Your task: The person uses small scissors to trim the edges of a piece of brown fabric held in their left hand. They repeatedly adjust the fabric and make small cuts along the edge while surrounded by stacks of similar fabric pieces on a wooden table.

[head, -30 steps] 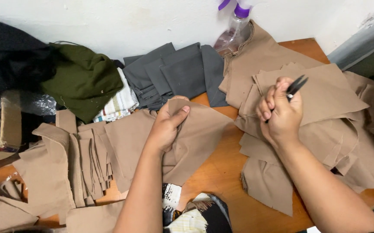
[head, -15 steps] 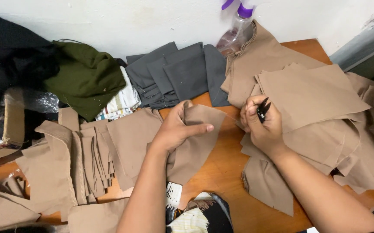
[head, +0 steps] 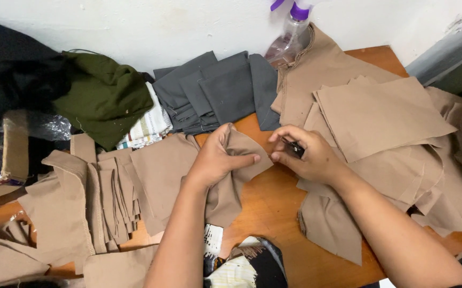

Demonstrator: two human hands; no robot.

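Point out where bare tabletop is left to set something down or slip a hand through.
Bare wooden table shows below both hands, between the tan piece gripped by the left hand and the tan pile at right. A smaller patch lies at the far right corner. Elsewhere it is crowded: grey pieces, tan strips.

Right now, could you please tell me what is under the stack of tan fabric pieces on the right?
The tan stack lies on more tan pieces spread over the wooden table. What sits beneath its middle is covered.
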